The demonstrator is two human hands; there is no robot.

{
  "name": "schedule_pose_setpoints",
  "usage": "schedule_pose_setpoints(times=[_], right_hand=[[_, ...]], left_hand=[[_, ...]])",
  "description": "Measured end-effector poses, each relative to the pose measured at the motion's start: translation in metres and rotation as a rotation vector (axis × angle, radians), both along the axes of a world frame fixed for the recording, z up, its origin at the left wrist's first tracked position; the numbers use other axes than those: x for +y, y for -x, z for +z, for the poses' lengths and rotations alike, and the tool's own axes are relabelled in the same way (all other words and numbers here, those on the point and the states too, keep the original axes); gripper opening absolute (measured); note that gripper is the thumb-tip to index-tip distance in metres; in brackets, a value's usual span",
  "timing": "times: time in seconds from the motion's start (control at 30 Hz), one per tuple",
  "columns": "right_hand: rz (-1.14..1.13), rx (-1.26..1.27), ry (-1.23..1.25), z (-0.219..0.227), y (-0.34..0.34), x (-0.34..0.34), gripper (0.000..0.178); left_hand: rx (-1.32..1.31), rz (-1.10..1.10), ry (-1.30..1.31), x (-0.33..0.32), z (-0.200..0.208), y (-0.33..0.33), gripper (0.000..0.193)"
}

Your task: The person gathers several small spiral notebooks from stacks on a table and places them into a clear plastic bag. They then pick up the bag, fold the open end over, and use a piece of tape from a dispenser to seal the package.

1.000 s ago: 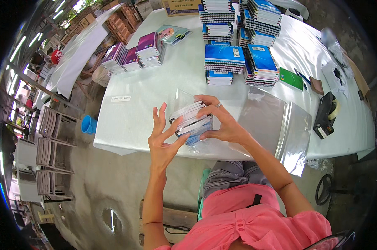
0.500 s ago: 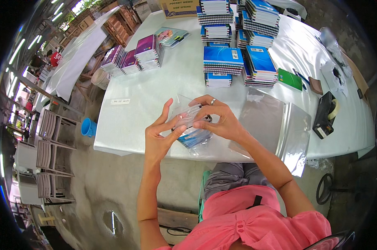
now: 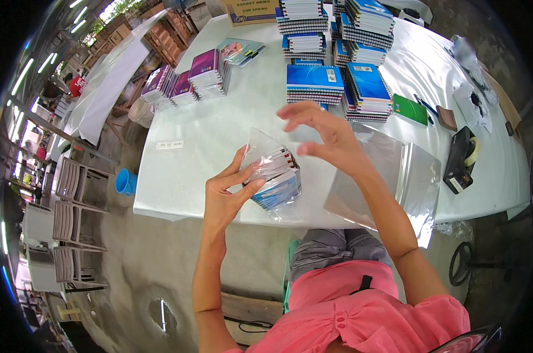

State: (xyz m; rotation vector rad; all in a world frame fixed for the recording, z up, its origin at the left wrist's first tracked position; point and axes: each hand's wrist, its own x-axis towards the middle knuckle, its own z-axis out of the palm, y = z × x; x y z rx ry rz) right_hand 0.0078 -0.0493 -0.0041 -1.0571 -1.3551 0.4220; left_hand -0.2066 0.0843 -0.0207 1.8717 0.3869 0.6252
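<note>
A small stack of blue-covered notebooks [image 3: 280, 187] sits in a clear plastic bag near the table's front edge. My left hand [image 3: 230, 187] grips its left side, thumb in front and fingers behind, pinching the plastic. The bag's loose flap [image 3: 260, 143] stands up beyond the stack. To the right and above, my right hand [image 3: 325, 134] hovers with fingers apart, holding nothing. Flat clear plastic sheets or bags [image 3: 369, 176] lie beneath my right forearm.
Blue spiral notebooks [image 3: 314, 79] are piled high at the back, with purple ones [image 3: 206, 67] to their left. A green notebook [image 3: 410, 110], pens and a black tape dispenser [image 3: 459, 162] lie on the right. A cardboard box [image 3: 251, 12] stands at the far edge.
My right hand has let go of the bagged stack and moved up and to the right, its fingers spreading. My left hand keeps its hold in nearly the same place.
</note>
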Motion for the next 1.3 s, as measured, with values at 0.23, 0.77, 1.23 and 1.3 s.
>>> schedule_pose_setpoints(times=[0.23,0.77,1.23,1.3], right_hand=[[-0.054,-0.052,0.193,-0.028,0.028,-0.002,0.029],[-0.158,-0.043,0.213,-0.022,0.024,0.015,0.029],[0.168,0.558,0.623,-0.017,0.018,0.025,0.029],[0.148,0.549,0.61,-0.019,0.019,0.024,0.025]], left_hand=[[0.009,0.009,-0.002,-0.001,0.0,0.0,0.034],[-0.267,0.066,-0.112,-0.003,-0.001,-0.018,0.062],[0.307,-0.379,0.758,0.05,0.001,-0.026,0.055],[0.315,-0.387,0.73,0.048,0.006,-0.028,0.05]])
